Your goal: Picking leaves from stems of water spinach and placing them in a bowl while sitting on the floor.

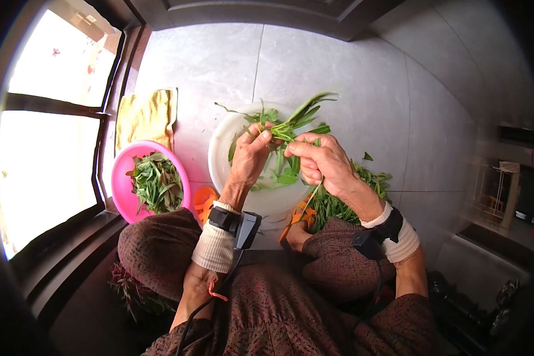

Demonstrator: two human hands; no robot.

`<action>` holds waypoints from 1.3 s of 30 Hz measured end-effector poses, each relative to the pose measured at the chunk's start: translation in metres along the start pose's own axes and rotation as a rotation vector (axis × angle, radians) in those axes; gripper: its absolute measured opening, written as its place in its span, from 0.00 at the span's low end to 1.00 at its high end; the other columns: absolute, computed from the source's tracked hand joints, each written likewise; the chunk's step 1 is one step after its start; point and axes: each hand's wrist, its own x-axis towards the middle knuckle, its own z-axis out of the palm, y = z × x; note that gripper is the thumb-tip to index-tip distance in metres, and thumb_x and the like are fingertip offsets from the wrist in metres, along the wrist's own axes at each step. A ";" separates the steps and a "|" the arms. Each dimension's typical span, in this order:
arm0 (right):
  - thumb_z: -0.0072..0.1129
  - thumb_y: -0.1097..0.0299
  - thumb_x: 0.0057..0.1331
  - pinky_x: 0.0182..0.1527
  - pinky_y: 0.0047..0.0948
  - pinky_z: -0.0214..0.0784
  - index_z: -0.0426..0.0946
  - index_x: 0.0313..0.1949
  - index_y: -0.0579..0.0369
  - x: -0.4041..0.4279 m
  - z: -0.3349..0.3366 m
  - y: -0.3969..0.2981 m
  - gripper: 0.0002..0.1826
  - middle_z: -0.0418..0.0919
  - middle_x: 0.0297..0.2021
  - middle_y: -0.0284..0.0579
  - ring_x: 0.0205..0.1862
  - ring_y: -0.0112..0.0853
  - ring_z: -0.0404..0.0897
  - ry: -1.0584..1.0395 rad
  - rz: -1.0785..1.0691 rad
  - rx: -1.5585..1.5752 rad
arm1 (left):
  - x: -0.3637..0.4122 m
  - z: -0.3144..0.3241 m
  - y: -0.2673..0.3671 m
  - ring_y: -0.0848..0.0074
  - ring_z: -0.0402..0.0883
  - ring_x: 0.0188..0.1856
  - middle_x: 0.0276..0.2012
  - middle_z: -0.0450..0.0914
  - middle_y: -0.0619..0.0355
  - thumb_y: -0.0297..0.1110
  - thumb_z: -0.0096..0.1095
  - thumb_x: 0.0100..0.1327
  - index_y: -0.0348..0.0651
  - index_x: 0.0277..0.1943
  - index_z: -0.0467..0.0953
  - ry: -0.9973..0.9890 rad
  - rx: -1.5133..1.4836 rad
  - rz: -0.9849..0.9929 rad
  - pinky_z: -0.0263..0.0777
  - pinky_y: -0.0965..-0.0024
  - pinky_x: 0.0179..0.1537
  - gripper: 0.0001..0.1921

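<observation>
Over a white plastic basin [220,151] on the floor, my left hand [252,151] grips a bunch of long-leaved greens [293,122], its leaf tips fanning up and to the right. Close beside it, my right hand [322,162] pinches a green stem between thumb and forefinger; a thin stalk trails down below that hand. Inside the basin lie loose green leaves [287,175]. Under my right forearm, a heap of leafy stems [338,207] rests on the floor, partly hidden by my arm and knee.
At the left stands a pink plastic basin [118,178] with picked leaves [158,184]. Behind it lies a yellow cloth [144,115]. An orange sandal [204,200] shows between the basins. A dark door [258,15] crosses the top; reddish stems [133,289] lie beside my left knee.
</observation>
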 end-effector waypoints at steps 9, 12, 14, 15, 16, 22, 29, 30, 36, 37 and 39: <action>0.47 0.67 0.62 0.18 0.17 0.52 0.73 0.35 0.61 -0.003 -0.005 -0.008 0.10 0.67 0.15 0.30 0.14 0.16 0.59 0.008 -0.185 -0.558 | 0.001 0.004 -0.008 0.75 0.70 0.34 0.32 0.72 0.58 0.30 0.54 0.63 0.39 0.44 0.71 0.013 -0.218 -0.082 0.65 0.68 0.41 0.08; 0.45 0.67 0.63 0.19 0.18 0.53 0.73 0.37 0.60 -0.001 -0.008 -0.005 0.11 0.68 0.18 0.31 0.16 0.17 0.59 0.017 -0.171 -0.500 | -0.001 0.003 -0.012 0.76 0.69 0.33 0.32 0.71 0.58 0.30 0.53 0.64 0.41 0.45 0.71 0.014 -0.254 -0.127 0.65 0.67 0.40 0.08; 0.45 0.67 0.63 0.20 0.19 0.54 0.73 0.38 0.60 0.002 -0.012 -0.001 0.11 0.69 0.20 0.31 0.16 0.17 0.60 0.018 -0.163 -0.526 | 0.000 0.006 -0.015 0.76 0.69 0.33 0.31 0.71 0.59 0.30 0.54 0.63 0.42 0.45 0.70 0.009 -0.251 -0.125 0.66 0.67 0.39 0.09; 0.45 0.67 0.63 0.20 0.19 0.54 0.73 0.38 0.60 0.006 -0.013 0.004 0.11 0.68 0.19 0.31 0.17 0.17 0.59 0.012 -0.238 -0.540 | 0.000 0.007 -0.016 0.77 0.69 0.32 0.31 0.71 0.60 0.29 0.54 0.63 0.42 0.46 0.70 0.006 -0.244 -0.117 0.66 0.67 0.39 0.09; 0.45 0.67 0.63 0.20 0.19 0.54 0.73 0.39 0.60 0.009 -0.013 0.006 0.11 0.68 0.19 0.31 0.17 0.16 0.59 0.005 -0.313 -0.554 | 0.000 0.009 -0.016 0.77 0.69 0.32 0.31 0.71 0.60 0.29 0.54 0.63 0.42 0.46 0.70 0.006 -0.243 -0.119 0.66 0.67 0.39 0.09; 0.43 0.69 0.60 0.29 0.26 0.64 0.75 0.33 0.61 0.005 -0.008 0.002 0.12 0.78 0.23 0.42 0.23 0.24 0.71 0.082 -0.282 -0.642 | -0.002 0.016 -0.011 0.78 0.69 0.31 0.30 0.71 0.63 0.25 0.55 0.61 0.45 0.48 0.69 0.084 -0.197 -0.105 0.66 0.68 0.36 0.12; 0.42 0.71 0.58 0.29 0.26 0.64 0.76 0.32 0.61 0.011 -0.016 0.004 0.11 0.79 0.24 0.44 0.24 0.26 0.72 0.092 -0.296 -0.532 | -0.002 0.019 -0.012 0.78 0.70 0.30 0.31 0.71 0.63 0.23 0.56 0.60 0.44 0.47 0.69 0.058 -0.149 -0.100 0.66 0.70 0.36 0.12; 0.42 0.72 0.58 0.28 0.25 0.64 0.76 0.31 0.61 0.012 -0.021 0.005 0.11 0.79 0.24 0.44 0.23 0.25 0.72 0.084 -0.308 -0.585 | -0.002 0.020 -0.013 0.80 0.69 0.28 0.29 0.71 0.65 0.23 0.56 0.60 0.43 0.44 0.70 0.071 -0.116 -0.093 0.66 0.71 0.35 0.10; 0.49 0.73 0.59 0.22 0.18 0.54 0.75 0.33 0.59 0.002 -0.025 -0.009 0.06 0.70 0.20 0.32 0.19 0.17 0.62 0.099 -0.314 -0.566 | -0.002 0.019 -0.010 0.83 0.69 0.28 0.29 0.73 0.66 0.24 0.59 0.58 0.43 0.41 0.72 0.133 -0.003 -0.059 0.64 0.77 0.33 0.08; 0.53 0.74 0.57 0.27 0.19 0.61 0.75 0.33 0.60 -0.005 -0.025 -0.019 0.05 0.78 0.24 0.39 0.22 0.20 0.69 0.117 -0.309 -0.529 | -0.002 0.019 -0.009 0.83 0.69 0.28 0.29 0.73 0.66 0.24 0.59 0.58 0.43 0.41 0.72 0.139 -0.005 -0.056 0.64 0.77 0.33 0.08; 0.57 0.73 0.56 0.28 0.18 0.61 0.75 0.33 0.59 -0.013 -0.023 -0.031 0.06 0.78 0.25 0.37 0.24 0.18 0.70 0.141 -0.372 -0.581 | 0.000 0.021 -0.009 0.85 0.68 0.28 0.30 0.73 0.66 0.24 0.61 0.57 0.43 0.40 0.72 0.159 0.174 -0.022 0.63 0.81 0.33 0.09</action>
